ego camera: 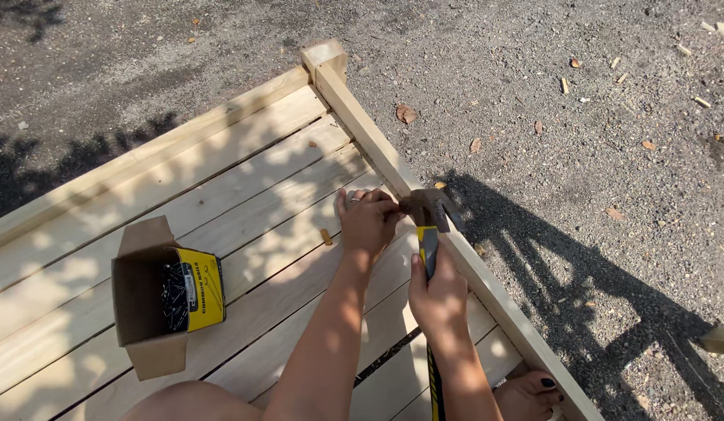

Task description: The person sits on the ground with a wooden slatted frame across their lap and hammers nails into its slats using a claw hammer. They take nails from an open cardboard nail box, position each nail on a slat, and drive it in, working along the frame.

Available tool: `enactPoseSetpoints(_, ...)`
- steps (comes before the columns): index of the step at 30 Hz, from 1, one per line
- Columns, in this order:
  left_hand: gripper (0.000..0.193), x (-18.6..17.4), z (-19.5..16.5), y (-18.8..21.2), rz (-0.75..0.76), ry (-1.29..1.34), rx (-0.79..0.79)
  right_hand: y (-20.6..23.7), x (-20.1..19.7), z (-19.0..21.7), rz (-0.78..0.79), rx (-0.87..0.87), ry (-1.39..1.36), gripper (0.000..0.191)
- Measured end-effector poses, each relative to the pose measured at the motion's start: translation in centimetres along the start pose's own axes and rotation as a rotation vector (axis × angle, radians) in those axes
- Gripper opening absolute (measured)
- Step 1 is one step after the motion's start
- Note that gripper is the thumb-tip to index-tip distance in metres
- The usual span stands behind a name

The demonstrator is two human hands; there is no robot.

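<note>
Outdoors: left hand (368, 221) pinching something small against the pale wooden rail (370, 140), steadying it; right hand (437, 295) gripping the yellow-handled steel claw hammer (428, 222) close beside.

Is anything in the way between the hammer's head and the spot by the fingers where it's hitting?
Nothing visible blocks it. The hammer head sits right against the fingertips of the left hand on the frame rail. The right hand grips the handle. Whether a nail is pinched there cannot be seen.
</note>
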State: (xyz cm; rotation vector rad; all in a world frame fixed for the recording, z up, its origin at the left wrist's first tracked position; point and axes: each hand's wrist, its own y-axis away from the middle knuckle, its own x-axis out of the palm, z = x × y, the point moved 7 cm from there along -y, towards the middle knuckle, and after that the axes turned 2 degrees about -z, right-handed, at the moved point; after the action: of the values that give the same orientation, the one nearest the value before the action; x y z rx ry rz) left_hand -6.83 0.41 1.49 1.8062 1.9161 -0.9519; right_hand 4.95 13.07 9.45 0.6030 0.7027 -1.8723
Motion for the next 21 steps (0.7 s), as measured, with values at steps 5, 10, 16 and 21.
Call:
enactPoseSetpoints(5,0.013,-1.3,0.0,-0.5,-0.002,0.003,-0.019,-1.2,1.0,1.5,0.103,0.069,0.139,0.031)
enactPoseSetpoints(10,0.032,-2.4,0.7,-0.2,-0.089,0.103,-0.001,0.7,-0.5,3.3,0.006,0.027,0.023,0.035)
enactPoseSetpoints(16,0.044,-3.2,2.0,0.1,-0.268,0.204,-0.015,-0.4,3.2,2.8,0.116,0.111,0.263,0.045)
enactPoseSetpoints(21,0.046,-3.6,2.5,-0.2,-0.26,0.201,-0.017,0.2,1.8,3.4,0.08,0.106,0.132,0.036)
